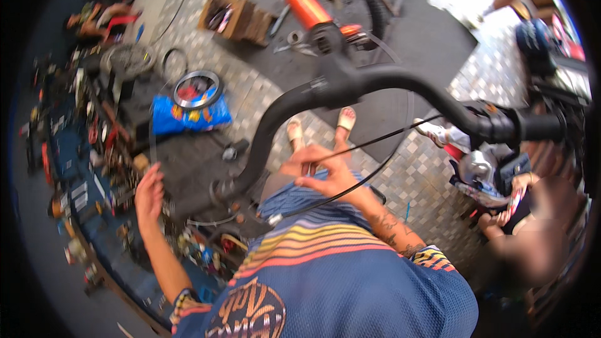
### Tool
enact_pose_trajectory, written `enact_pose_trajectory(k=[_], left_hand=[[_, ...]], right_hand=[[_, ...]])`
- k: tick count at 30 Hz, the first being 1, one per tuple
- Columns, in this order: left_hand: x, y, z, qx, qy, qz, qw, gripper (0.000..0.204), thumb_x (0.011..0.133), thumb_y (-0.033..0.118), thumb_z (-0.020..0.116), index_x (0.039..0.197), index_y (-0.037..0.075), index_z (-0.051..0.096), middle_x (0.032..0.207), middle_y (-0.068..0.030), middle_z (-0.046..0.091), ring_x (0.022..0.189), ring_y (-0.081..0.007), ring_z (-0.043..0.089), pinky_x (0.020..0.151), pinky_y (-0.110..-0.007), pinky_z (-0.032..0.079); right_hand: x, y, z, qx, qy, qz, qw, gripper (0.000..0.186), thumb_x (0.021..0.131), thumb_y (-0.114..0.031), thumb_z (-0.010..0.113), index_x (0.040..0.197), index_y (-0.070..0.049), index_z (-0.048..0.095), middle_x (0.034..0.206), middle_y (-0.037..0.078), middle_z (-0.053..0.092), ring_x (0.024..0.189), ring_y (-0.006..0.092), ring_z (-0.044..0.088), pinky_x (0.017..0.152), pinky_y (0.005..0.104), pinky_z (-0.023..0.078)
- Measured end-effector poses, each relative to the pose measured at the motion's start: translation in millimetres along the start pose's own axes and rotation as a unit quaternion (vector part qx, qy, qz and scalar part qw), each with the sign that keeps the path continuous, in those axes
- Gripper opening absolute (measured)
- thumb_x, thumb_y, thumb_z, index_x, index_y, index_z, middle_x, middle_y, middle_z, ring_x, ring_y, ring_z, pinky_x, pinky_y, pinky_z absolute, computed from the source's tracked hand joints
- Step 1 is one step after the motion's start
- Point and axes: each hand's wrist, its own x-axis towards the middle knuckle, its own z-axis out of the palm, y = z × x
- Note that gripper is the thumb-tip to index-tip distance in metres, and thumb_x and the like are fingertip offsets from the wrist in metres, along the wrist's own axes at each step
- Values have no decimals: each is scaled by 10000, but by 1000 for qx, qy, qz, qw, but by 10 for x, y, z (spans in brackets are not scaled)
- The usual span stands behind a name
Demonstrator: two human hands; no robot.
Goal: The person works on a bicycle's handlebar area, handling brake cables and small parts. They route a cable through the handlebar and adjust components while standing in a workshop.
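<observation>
Right up close, it's the striped navy shirt filling the bottom of the view, a forearm reaching out on either side. Here's the right hand, out in front of the waist, fingers bent and thumb apart, with the black cables right at it; one runs across by the wrist and shows a pale tip, the other leads from the fingers toward the right of the bar, and whether they're pinching it, I cannot tell. Over on the other side, the left hand sits just beside the bar's left end, fingers loosely curled; any grip on the thin line there is too blurred to call. Spanning the middle, the black handlebar, curving out to a grip on each side, its stem meeting the orange frame beyond. Down below, sandalled feet on the checkered tile floor. Off to the left, a silver ring lies on a blue bag, tools crowding nearby. Another person is at the right, and farther out come a cardboard box and a black tyre.
</observation>
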Motion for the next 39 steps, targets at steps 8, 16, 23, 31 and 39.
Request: enact_pose_trajectory(k=[8, 16, 23, 31, 39], left_hand=[[-556, -329, 1752, 202, -131, -6, 971, 142, 956, 139, 642, 1021, 62, 742, 810, 21, 664, 620, -36, 508, 520, -198, 363], [-909, -337, 1334, 198, -96, -74, 973, 134, 919, 123, 636, 969, 23, 711, 710, 78, 545, 572, -2, 400, 516, -203, 268], [-1042, -353, 654, 13, 101, -5, 995, 284, 1015, 115, 573, 1286, 30, 593, 755, 8, 546, 508, -37, 405, 434, -180, 289], [67, -1312, 1941, 243, -73, 223, 941, 354, 1003, 186, 680, 1306, 9, 635, 865, -23, 668, 549, -52, 520, 453, -219, 355], [404, -1345, 2392, 176, -133, 221, 950, 291, 1016, 259, 709, 1185, 22, 712, 943, -38, 728, 629, -55, 561, 496, -216, 394]], right_hand=[[1138, 916, 461, 213, -150, 286, 922, 695, 1030, -432, 655, 1529, -13, 414, 1310, 173, 681, 1224, 238, 651, 1002, 380, 537], [1754, 1423, 697, 430, 75, 250, 865, 425, 985, -54, 606, 1376, -37, 441, 1013, 145, 702, 789, 242, 706, 722, 396, 598], [1690, 1789, -11, 303, 338, 271, 849, 237, 1030, -35, 474, 1255, -47, 399, 1026, 202, 698, 744, 242, 652, 670, 447, 604], [950, 812, 1120, 129, 5, 103, 986, 182, 1019, -48, 563, 1198, -13, 552, 1187, 148, 758, 1073, 186, 714, 955, 338, 548], [861, 444, 849, -1, -22, 75, 997, 211, 1028, -47, 532, 1228, -22, 595, 1127, 128, 770, 1051, 228, 751, 877, 361, 587]])
